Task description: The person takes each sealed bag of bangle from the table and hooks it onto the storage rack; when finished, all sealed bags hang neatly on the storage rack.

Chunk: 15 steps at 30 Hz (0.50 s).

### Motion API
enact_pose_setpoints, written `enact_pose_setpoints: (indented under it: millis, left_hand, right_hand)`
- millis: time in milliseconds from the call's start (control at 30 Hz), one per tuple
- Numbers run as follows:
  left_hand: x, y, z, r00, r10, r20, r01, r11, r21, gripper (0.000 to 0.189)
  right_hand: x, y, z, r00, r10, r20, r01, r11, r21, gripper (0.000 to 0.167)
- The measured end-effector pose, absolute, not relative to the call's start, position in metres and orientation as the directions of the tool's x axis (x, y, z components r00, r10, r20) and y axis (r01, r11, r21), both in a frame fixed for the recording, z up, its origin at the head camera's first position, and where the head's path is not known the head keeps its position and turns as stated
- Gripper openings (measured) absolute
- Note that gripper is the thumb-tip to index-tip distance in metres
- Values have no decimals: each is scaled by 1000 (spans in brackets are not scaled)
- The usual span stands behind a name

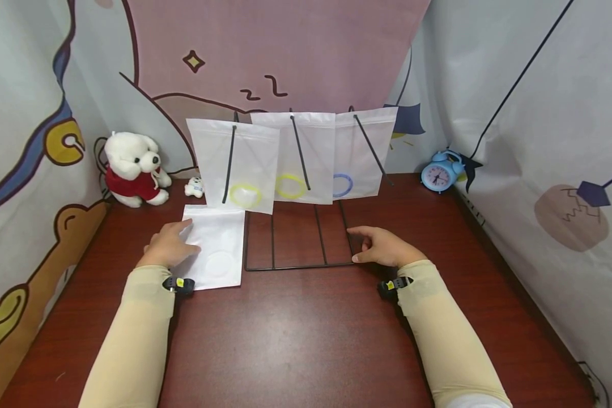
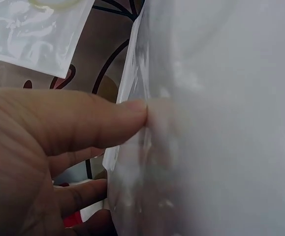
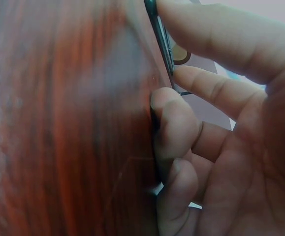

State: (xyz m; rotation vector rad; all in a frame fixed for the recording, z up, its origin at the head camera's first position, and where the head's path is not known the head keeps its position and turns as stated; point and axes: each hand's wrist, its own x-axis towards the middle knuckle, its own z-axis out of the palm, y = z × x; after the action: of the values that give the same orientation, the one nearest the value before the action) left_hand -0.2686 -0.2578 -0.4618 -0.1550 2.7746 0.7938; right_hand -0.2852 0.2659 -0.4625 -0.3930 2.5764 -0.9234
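Note:
A white zip bag (image 1: 210, 266) with a faint round outline lies flat on the table. On its left side rests my left hand (image 1: 168, 245); in the left wrist view the thumb (image 2: 127, 120) touches the bag's surface and the other fingers are partly hidden at its edge. My right hand (image 1: 385, 247) is at the right side of a black wire rack (image 1: 300, 267), its thumb and index finger touching the base rod, the other fingers bent against the table. Three white bags hang from the rack's prongs: the left bag (image 1: 214, 153) and middle bag (image 1: 318, 147) show yellow rings, the right bag (image 1: 382, 141) a blue ring.
A white plush dog (image 1: 135, 170) in red sits at the back left, beside a small white figurine (image 1: 194, 187). At the back right stands a blue alarm clock (image 1: 438, 173). Printed cloth walls surround the brown table (image 1: 296, 340) on three sides.

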Motion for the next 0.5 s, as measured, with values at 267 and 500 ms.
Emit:
enact_pose_setpoints:
  millis: [267, 500]
  left_hand:
    - [-268, -254, -460, -970, -33, -242, -151, 860, 488, 88]
    - [-268, -257, -461, -967, -49, -248, -170, 853, 494, 89]
  right_hand:
    - [-285, 266, -462, -892, -371, -256, -117, 740, -663, 76]
    - [-286, 266, -464, -892, -376, -251, -124, 737, -664, 77]
